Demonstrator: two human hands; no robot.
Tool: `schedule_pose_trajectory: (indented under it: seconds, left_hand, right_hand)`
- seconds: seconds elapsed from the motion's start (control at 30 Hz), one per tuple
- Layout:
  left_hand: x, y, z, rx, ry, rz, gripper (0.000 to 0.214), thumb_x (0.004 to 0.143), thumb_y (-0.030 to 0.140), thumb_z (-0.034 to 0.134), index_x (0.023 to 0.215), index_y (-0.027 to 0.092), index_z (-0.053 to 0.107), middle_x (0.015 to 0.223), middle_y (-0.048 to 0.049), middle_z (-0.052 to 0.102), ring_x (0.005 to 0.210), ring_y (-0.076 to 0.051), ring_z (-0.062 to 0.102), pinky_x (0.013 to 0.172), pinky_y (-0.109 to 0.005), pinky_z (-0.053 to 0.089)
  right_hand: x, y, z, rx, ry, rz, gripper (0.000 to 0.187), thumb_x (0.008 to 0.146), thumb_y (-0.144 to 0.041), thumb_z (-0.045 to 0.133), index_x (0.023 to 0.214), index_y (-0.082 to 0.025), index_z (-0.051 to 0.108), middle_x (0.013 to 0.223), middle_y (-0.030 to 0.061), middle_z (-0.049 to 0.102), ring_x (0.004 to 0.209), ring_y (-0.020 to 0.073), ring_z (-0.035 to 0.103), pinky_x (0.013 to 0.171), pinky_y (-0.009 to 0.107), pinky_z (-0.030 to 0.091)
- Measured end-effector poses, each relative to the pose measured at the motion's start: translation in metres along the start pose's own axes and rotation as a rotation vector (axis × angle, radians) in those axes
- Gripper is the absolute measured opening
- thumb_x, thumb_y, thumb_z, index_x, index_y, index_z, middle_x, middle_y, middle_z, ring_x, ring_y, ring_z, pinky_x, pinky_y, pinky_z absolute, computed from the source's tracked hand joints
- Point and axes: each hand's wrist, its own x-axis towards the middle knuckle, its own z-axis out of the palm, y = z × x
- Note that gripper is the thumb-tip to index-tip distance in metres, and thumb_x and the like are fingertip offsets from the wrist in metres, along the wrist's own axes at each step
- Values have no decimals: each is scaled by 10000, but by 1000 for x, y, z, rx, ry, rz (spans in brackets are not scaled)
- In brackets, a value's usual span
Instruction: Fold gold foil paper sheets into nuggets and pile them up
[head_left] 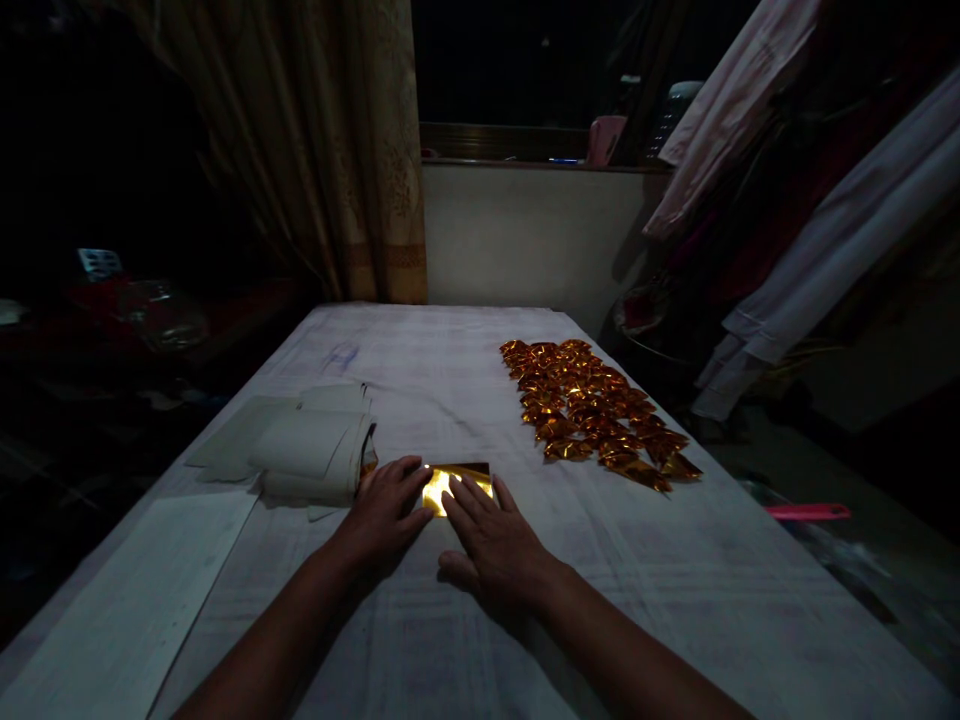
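Observation:
A small sheet of shiny gold foil paper (459, 478) lies flat on the white cloth-covered table (675, 600), right in front of me. My left hand (386, 508) rests flat at the sheet's left edge, fingers stretched onto it. My right hand (491, 535) lies flat over its lower right part, fingers spread and pressing down. Neither hand grips anything. To the right, several folded gold foil pieces (596, 410) are laid out in rows.
A stack of pale paper sheets (311, 450) sits just left of my left hand, with a larger white sheet (150, 590) nearer the table's left edge. Curtains (337, 150) hang behind, clothes (810, 200) hang at the right. A pink object (806, 512) lies off the table's right side.

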Motion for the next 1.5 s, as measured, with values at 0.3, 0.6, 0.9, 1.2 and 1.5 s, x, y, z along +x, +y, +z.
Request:
schedule_pose_trajectory:
  seconds: [0.3,0.6,0.9,1.2,1.5]
  left_hand:
    - [2,3,-4,13,-36,-8,532,886,357,599,1407,252,568,1494,-121,513,1361,-335,466,1122,-554,371]
    - [1,3,-2,27,-10,5,520,875,324,610,1388,243,582,1475,-128,529,1343,-332,490,1119,-542,389]
    - [0,18,-9,95,-66,-50,530,882,272,560,1408,204,558,1526,-144,494,1402,-345,438,1143,-576,338]
    - [-22,57,-5,186,-94,134,523,961,394,525,1469,274,492,1582,-93,439,1496,-351,304,1202,-657,131]
    - [-18,40,-28,291,-5,191,305,941,268,577,1231,254,672,1310,-94,678,1290,-361,548,1167,-661,223]
  right_hand:
    - [-34,20,-7,-78,51,93,753,992,-605,451,1546,-100,369,1611,189,290,1519,340,236,1226,641,115]
    - [24,-4,4,-101,148,41,609,1053,-462,382,1542,-99,372,1616,167,313,1515,286,268,1246,542,163]
    - [4,26,5,-94,92,239,580,1053,-411,334,1566,-140,336,1647,129,240,1533,283,213,1230,588,144]
    - [5,27,8,-83,124,229,574,1050,-414,324,1560,-153,353,1646,104,235,1537,270,201,1236,585,138]
    - [1,26,7,-85,161,236,597,1030,-420,391,1546,-121,378,1635,142,273,1525,295,236,1231,572,160]
